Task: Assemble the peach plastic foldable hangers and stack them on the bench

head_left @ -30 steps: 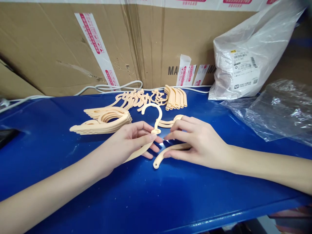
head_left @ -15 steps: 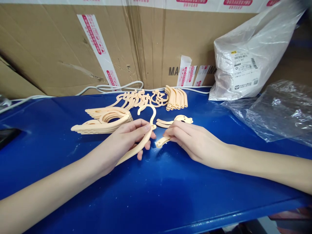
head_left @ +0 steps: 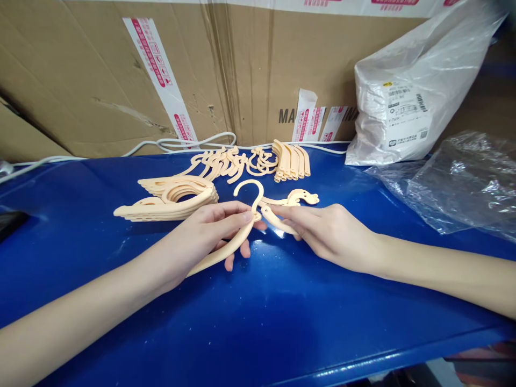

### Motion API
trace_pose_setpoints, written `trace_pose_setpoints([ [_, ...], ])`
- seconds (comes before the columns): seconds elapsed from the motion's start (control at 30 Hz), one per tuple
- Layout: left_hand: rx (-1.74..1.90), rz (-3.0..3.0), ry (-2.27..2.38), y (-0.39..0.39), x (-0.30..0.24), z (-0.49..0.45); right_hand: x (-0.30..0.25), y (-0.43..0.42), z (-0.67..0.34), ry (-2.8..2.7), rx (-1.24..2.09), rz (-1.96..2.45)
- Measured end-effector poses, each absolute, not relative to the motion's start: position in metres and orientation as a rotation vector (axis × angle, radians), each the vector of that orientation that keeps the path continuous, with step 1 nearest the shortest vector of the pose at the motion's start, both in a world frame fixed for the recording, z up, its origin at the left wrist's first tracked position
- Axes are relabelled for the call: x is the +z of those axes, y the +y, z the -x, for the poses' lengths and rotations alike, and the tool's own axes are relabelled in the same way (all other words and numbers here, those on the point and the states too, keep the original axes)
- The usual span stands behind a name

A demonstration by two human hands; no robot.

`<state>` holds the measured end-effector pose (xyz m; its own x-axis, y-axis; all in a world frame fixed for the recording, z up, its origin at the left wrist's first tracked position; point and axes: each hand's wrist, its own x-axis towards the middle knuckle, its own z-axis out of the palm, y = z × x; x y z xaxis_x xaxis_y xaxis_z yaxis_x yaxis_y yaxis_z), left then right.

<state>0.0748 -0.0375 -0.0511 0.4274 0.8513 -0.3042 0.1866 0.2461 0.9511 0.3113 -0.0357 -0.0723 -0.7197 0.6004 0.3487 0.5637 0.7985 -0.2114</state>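
Note:
My left hand (head_left: 209,231) is closed on a cream plastic hanger piece (head_left: 234,242) with a hook (head_left: 250,191) at its top; its curved arm runs down to the left under my fingers. My right hand (head_left: 322,228) pinches a second cream hanger arm (head_left: 278,219), its end touching the base of the hook. Just behind my right fingers lie loose cream parts (head_left: 296,199) on the blue table (head_left: 258,312).
A stack of finished cream hangers (head_left: 169,201) lies left of centre, with hook pieces (head_left: 234,164) and arm pieces (head_left: 290,161) behind. Cardboard boxes (head_left: 121,75) and white cables (head_left: 189,144) line the back. Plastic bags (head_left: 403,91) sit at the right.
My right hand turned its arm piece and brought its end up against the hook piece in my left hand. Both hands shifted slightly toward each other.

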Motion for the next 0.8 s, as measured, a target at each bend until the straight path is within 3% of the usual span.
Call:
trace_pose_setpoints([
  [0.8, 0.531, -1.078, 1.047, -0.0357, -0.0465, -0.0739, -0.0721, -0.0363, -0.3099, -2.521, -0.275, 0.766],
])
